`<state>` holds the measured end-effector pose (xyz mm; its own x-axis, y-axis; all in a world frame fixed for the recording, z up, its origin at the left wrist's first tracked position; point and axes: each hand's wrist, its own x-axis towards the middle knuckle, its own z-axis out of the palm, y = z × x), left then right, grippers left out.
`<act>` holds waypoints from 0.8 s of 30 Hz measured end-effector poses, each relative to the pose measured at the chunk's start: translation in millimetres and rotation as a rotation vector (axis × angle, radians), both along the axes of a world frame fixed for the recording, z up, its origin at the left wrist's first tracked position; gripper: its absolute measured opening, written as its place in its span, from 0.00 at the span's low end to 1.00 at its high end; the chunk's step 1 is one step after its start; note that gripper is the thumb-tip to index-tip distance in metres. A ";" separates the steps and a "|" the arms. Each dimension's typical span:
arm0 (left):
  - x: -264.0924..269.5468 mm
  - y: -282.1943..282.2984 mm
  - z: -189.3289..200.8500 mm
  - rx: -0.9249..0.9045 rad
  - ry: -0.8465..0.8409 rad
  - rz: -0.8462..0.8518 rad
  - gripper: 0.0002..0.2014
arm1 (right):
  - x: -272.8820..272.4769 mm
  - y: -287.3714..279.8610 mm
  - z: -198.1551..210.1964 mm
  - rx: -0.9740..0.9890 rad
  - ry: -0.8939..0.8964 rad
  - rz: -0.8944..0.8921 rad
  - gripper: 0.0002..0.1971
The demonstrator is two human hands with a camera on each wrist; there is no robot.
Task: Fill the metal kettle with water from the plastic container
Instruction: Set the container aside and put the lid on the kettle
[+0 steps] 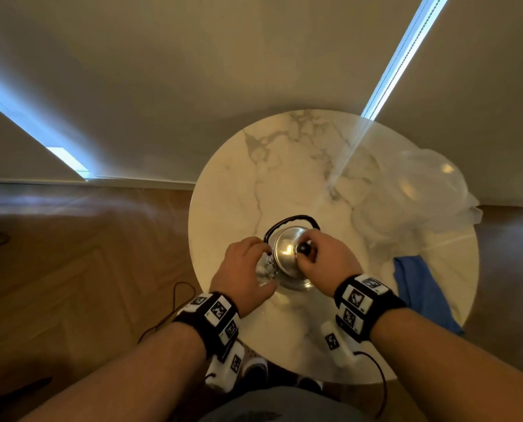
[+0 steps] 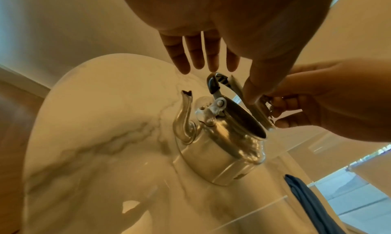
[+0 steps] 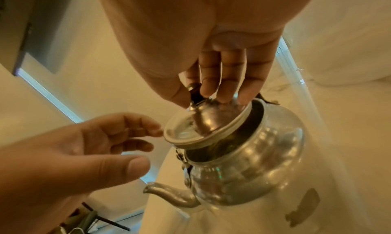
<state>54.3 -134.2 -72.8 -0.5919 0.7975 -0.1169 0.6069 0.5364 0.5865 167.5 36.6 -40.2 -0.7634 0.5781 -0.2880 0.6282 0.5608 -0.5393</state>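
The metal kettle [image 1: 296, 283] stands on the round marble table [image 1: 284, 166], near its front. Its black handle [image 1: 290, 220] is folded back. My right hand [image 1: 305, 248] pinches the black knob [image 1: 303, 248] of the lid [image 1: 286, 251]. In the right wrist view the lid [image 3: 203, 125] is tilted, one side lifted off the kettle [image 3: 243, 170]. My left hand [image 1: 263, 254] hovers open at the spout side; its fingers [image 2: 201, 57] are straight above the kettle [image 2: 222, 145], apart from it. The clear plastic container [image 1: 412, 190] sits at the table's back right.
A blue cloth [image 1: 418, 290] hangs over the table's right edge, also seen as the dark cloth [image 2: 304, 195] in the left wrist view. Wooden floor surrounds the table, with a cable [image 1: 174, 306] on it at the left.
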 end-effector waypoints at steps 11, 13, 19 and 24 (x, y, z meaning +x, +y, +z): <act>-15.2 35.9 -6.2 -0.179 -0.129 -0.071 0.37 | -19.1 -10.7 -10.5 0.102 -0.153 -0.020 0.08; -16.4 39.1 -4.6 -0.201 -0.111 -0.057 0.35 | -19.6 -10.2 -9.3 0.102 -0.157 0.000 0.11; -19.1 45.6 -0.2 -0.247 -0.116 -0.055 0.32 | -19.5 -8.2 -8.4 0.129 -0.174 0.077 0.13; -17.9 47.4 6.9 -0.289 -0.088 -0.075 0.31 | -22.4 -5.5 -9.9 0.125 -0.203 0.096 0.14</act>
